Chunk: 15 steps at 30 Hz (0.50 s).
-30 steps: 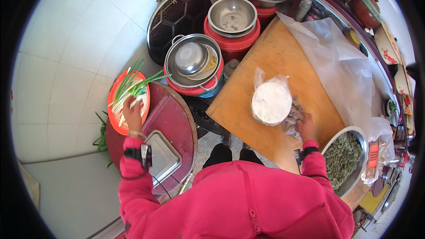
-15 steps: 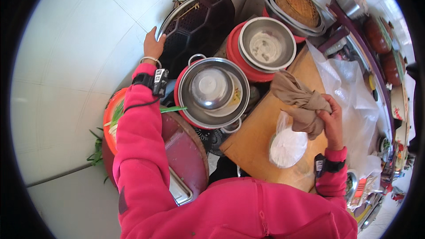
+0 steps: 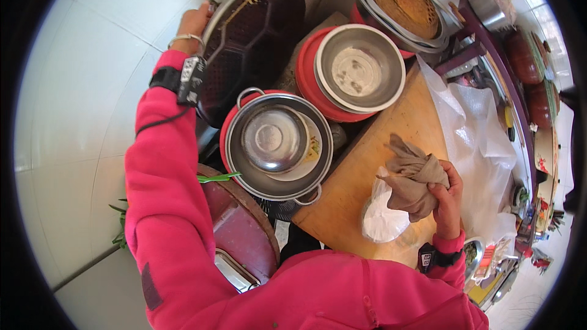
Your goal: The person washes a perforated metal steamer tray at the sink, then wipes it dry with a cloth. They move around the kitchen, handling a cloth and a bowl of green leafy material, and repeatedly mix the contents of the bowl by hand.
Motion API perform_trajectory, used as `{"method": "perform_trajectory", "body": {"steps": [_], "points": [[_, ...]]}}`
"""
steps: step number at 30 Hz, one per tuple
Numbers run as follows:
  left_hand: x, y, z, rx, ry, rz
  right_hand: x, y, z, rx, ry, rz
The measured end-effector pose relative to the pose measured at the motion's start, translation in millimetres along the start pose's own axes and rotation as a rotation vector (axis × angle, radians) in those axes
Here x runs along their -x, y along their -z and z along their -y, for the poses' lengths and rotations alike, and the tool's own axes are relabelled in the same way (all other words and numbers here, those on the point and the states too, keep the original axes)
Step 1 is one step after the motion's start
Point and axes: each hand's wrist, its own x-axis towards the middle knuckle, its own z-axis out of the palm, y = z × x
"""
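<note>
My left hand (image 3: 193, 27) is closed on the left rim of a large dark round lid (image 3: 254, 55) with ribbed lines, which stands tilted near the tiled wall. Its fingertips are partly hidden behind the rim. A bunched brown cloth (image 3: 416, 180) is gripped in my right hand (image 3: 449, 198). The cloth hangs above a white plastic-covered bundle (image 3: 382, 217) on the wooden board (image 3: 342, 195) and partly covers it from view. Between my arms sits a two-handled steel pot (image 3: 247, 174) holding an upturned metal bowl (image 3: 275, 139) and a plate with food bits (image 3: 313, 150).
Behind the pot, a steel basin (image 3: 394, 76) rests on a red one (image 3: 306, 67). Farther back are stacked basins with a woven basket (image 3: 406, 9). Plastic sheeting (image 3: 471, 128) covers the right side, beside a crowded shelf. At lower left lies a reddish round lid (image 3: 241, 226).
My left hand has moved up and left, and the dark lid has shifted the same way, showing more of its face. My right hand with the cloth has come lower and nearer.
</note>
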Motion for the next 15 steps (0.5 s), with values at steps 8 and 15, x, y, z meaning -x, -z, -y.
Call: {"method": "perform_trajectory", "body": {"steps": [8, 15], "points": [[-53, 25, -25, -0.936, -0.268, 0.229, 10, 25, -1, 0.007, 0.024, -0.181], [-72, 10, -24, -0.831, 0.066, -0.238, 13, 38, -16, -0.035, 0.005, -0.208]]}}
